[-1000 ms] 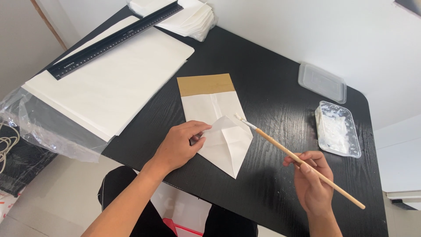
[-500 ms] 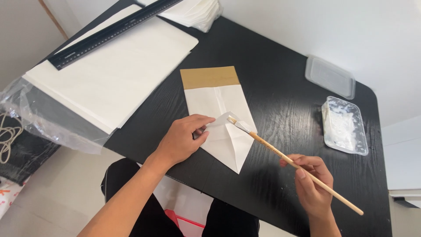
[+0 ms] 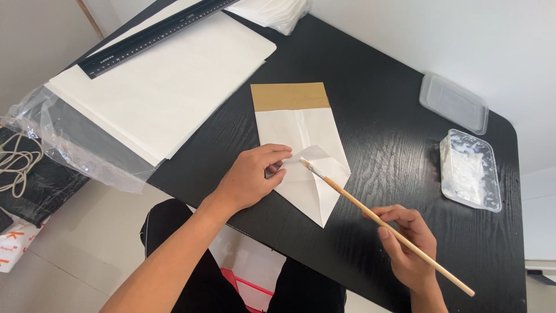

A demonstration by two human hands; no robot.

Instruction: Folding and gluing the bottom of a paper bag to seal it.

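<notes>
A white folded paper bag (image 3: 301,130) with a brown strip at its far end lies flat on the black table (image 3: 370,116). Its near end is folded to a point. My left hand (image 3: 255,177) presses on the bag's left side and its fingertips lift a folded flap. My right hand (image 3: 405,246) grips a long wooden-handled brush (image 3: 382,223). The brush's bristle tip touches the paper under the lifted flap, right next to my left fingertips.
A clear tray of white paste (image 3: 470,169) sits at the right, its lid (image 3: 453,102) behind it. A stack of large white sheets (image 3: 168,87) with a black ruler (image 3: 153,36) lies at the left on a plastic wrap (image 3: 63,145). More folded papers (image 3: 278,10) lie at the far edge.
The brush tip has moved left, from the bag's right side to under the flap beside my left fingertips. My left hand has lifted that flap slightly.
</notes>
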